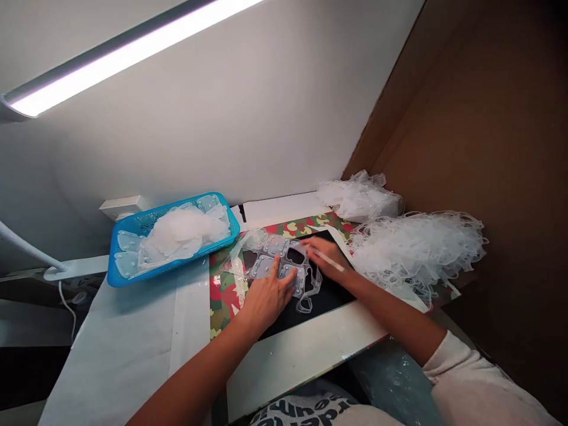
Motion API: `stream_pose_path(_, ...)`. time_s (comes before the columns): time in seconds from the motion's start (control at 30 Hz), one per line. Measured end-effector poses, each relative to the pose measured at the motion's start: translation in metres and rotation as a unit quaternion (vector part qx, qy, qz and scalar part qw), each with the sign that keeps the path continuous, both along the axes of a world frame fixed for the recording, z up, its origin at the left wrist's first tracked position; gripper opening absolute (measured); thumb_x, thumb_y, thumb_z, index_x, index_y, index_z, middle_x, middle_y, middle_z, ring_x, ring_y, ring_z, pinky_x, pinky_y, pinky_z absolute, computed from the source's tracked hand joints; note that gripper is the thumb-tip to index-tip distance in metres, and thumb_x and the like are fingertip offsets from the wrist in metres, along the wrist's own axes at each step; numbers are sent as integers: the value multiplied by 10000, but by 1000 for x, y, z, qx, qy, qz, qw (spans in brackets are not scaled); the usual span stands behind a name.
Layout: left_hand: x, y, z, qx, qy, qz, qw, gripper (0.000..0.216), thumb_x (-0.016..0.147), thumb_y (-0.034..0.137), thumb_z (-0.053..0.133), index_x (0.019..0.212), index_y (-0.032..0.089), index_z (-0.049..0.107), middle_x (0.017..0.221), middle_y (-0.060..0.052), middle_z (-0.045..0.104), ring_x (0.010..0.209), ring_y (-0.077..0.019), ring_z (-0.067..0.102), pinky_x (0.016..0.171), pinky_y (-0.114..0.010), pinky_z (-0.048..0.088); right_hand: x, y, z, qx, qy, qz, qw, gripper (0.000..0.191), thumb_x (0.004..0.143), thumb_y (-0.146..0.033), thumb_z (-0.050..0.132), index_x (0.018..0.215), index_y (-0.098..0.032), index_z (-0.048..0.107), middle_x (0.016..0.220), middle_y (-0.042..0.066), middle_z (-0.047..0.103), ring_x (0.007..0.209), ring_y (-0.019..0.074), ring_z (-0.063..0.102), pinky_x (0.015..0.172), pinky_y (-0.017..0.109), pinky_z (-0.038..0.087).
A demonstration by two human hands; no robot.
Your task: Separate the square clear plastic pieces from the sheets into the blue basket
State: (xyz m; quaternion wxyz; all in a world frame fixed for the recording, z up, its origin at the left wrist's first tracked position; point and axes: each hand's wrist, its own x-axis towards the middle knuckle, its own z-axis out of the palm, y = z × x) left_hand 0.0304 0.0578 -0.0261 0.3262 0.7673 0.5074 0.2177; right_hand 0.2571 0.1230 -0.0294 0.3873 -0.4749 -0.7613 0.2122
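A clear plastic sheet [265,266] with cut-out rounded pieces lies on a black mat [329,296]. Some openings in it show the black beneath, and a loose clear strip curls at its right side. My left hand [267,296] rests on the sheet, fingers stretched out and pressing it down. At the sheet's upper right edge, my right hand [327,255] is closed around a slim white pen-like stick [331,261], its rear end pointing back toward my wrist. The stick's tip is too small to make out, as is whether those fingers also pinch the film.
A blue basket [116,260] heaped with translucent pieces stands at the left. Piles of clear plastic scrap [417,248] and a bundle of clear plastic [361,196] lie at the right, beside a brown cardboard wall [479,118]. A lit tube lamp [133,56] hangs above.
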Motion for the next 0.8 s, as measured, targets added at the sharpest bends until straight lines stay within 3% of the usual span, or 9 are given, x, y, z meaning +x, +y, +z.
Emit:
stream_pose_path(0.07,0,-1,0,11,10,-6,1000,383,883,398,565,1252,315,624,1574,-137,284,885,-347,639,796,-450,417,28,14,7,25,60,-163,984,162,871,-314,526,749,-226,585,902,54,712,776,205,610,745,342,480)
stream_pose_path(0.13,0,-1,0,16,17,-9,1000,365,886,400,555,1233,318,635,1564,-138,306,866,-346,642,785,-455,416,57,27,15,60,105,-286,951,207,826,-317,557,651,-220,504,791,48,690,736,196,599,695,324,466)
stream_pose_path(0.23,0,2,2,15,17,-10,1000,357,863,396,591,1205,315,657,1545,-147,338,857,-350,642,784,-463,414,80,33,25,66,160,-370,913,253,772,-326,614,598,-218,464,635,6,609,649,171,564,638,305,453)
stream_pose_path(0.33,-3,8,10,3,-20,-6,1000,338,821,402,658,1143,306,696,1493,-136,413,885,-332,634,812,-441,414,69,21,36,-17,288,-301,909,292,704,-367,709,609,-217,477,641,-12,607,642,155,572,633,295,490)
stream_pose_path(0.43,-5,16,23,-12,-137,31,990,272,821,449,660,1017,274,732,1258,-100,608,962,-286,600,845,-360,415,35,-7,50,-164,426,-120,882,323,673,-362,783,648,-215,496,738,-15,663,727,148,631,713,292,537)
stream_pose_path(0.53,-5,18,36,-109,-326,81,935,352,840,528,613,898,198,722,955,-78,679,896,-218,593,757,-269,435,0,-37,60,-279,476,15,834,292,722,-329,786,691,-211,520,818,-9,702,780,141,664,751,281,551)
stream_pose_path(0.6,-6,13,43,-207,-425,103,875,415,824,563,617,893,162,696,832,-53,662,697,-146,575,609,-226,418,-18,-53,61,-315,485,57,814,282,751,-318,776,705,-207,521,865,4,720,788,143,676,737,275,554)
stream_pose_path(0.67,-9,6,46,-270,-467,105,836,416,783,544,678,903,146,681,736,-13,624,548,-84,502,508,-195,364,-30,-63,59,-330,486,77,806,281,768,-319,769,711,-204,519,888,13,729,783,144,681,723,273,555)
stream_pose_path(0.8,-20,-9,46,-301,-464,104,826,357,752,455,740,893,130,693,572,39,541,464,-53,444,469,-181,340,-40,-71,53,-341,484,85,801,298,772,-329,773,696,-204,513,863,10,728,764,138,673,722,275,556)
